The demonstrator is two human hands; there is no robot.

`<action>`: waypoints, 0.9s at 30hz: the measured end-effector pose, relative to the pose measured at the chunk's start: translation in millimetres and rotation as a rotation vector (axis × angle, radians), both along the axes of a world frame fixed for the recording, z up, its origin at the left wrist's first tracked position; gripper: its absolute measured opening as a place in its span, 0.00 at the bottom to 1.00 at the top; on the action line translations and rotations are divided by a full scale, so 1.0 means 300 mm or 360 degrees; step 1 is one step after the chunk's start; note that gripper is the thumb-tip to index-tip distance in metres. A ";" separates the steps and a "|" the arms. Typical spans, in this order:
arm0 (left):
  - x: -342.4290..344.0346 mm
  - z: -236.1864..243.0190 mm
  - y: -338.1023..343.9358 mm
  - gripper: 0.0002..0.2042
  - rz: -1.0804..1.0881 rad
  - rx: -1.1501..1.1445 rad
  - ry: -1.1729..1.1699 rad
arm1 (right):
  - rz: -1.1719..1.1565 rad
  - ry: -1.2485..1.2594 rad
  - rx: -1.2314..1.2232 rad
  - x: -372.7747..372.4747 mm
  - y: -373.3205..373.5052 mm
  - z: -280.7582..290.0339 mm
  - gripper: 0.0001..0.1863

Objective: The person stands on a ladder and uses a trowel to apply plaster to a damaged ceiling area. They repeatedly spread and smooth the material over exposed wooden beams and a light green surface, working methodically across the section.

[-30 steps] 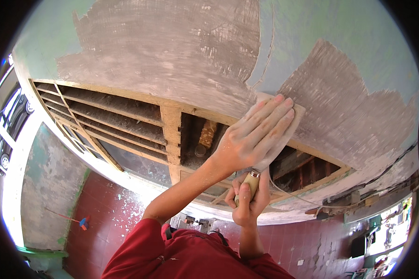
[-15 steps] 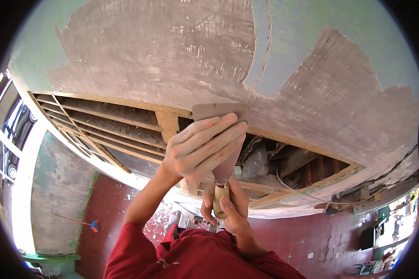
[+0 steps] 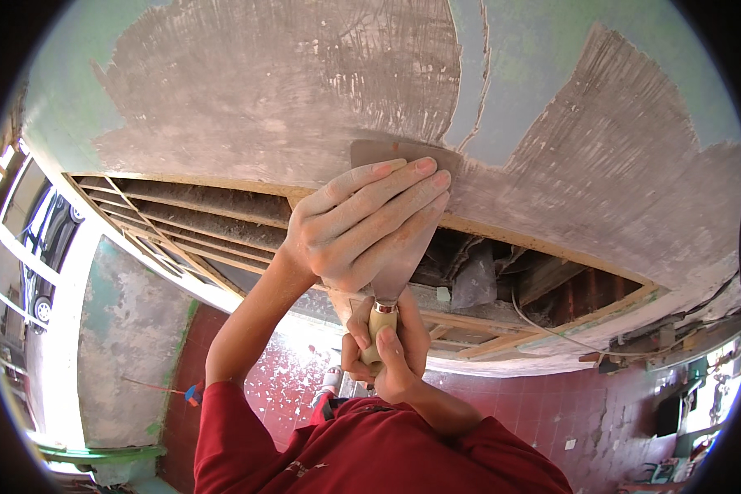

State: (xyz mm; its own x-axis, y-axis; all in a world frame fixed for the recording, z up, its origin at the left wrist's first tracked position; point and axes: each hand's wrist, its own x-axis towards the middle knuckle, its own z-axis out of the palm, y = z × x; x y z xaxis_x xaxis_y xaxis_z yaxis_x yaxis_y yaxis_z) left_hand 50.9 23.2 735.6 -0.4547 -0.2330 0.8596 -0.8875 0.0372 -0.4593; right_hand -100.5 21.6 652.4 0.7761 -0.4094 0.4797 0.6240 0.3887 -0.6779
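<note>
A wide scraper with a grey metal blade and a pale wooden handle lies against the patchy painted wall. My right hand is wrapped round the handle, thumb along its top. On the blade rests my left hand, its dusty fingers stretched out flat and side by side; its thumb is hidden. The blade's front edge touches the wall below a crack. Brown-grey scraped patches spread around it, with green and blue-grey paint beyond.
Below the scraped area runs a wood-framed opening with slats at left and a clear plastic piece at right. A thin cable hangs there. Paint flakes litter the red tiled floor. A car shows at far left.
Both hands have pushed the scraper up the wall, away from my body, and its blade now sits nearer the crack's lower end. The view has shifted slightly.
</note>
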 end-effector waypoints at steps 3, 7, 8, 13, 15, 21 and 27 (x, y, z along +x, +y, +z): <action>0.001 0.009 -0.014 0.12 0.0001 -0.0069 -0.0022 | -0.0004 -0.0003 -0.0036 0.008 0.000 0.000 0.25; 0.007 0.017 -0.018 0.11 -0.0016 -0.0071 -0.0030 | -0.0012 0.0033 -0.0089 0.013 -0.002 -0.013 0.25; 0.009 0.017 -0.018 0.11 -0.0004 -0.0073 -0.0044 | -0.0009 0.0038 -0.0110 0.014 -0.003 -0.016 0.25; 0.039 0.006 -0.023 0.11 -0.0059 0.0005 -0.0078 | 0.0015 -0.0013 -0.0090 0.028 -0.004 -0.011 0.23; 0.045 0.008 -0.026 0.09 -0.0113 0.0029 -0.0081 | 0.0069 -0.0042 -0.0059 0.027 -0.003 -0.010 0.23; 0.030 0.029 -0.024 0.07 -0.0152 0.0026 -0.0062 | 0.0205 -0.0135 0.0009 0.020 -0.007 -0.006 0.22; 0.030 0.053 -0.035 0.10 -0.0178 -0.0039 -0.0056 | 0.0221 -0.0227 0.0059 0.037 -0.002 0.014 0.21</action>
State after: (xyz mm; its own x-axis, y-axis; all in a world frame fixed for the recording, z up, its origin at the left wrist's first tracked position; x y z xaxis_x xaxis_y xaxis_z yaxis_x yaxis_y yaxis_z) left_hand 60.0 12.6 751.4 -0.5067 -0.1581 0.8475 -0.8617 0.1235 -0.4922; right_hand -89.3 21.1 656.6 0.7516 -0.3224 0.5754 0.6513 0.5007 -0.5702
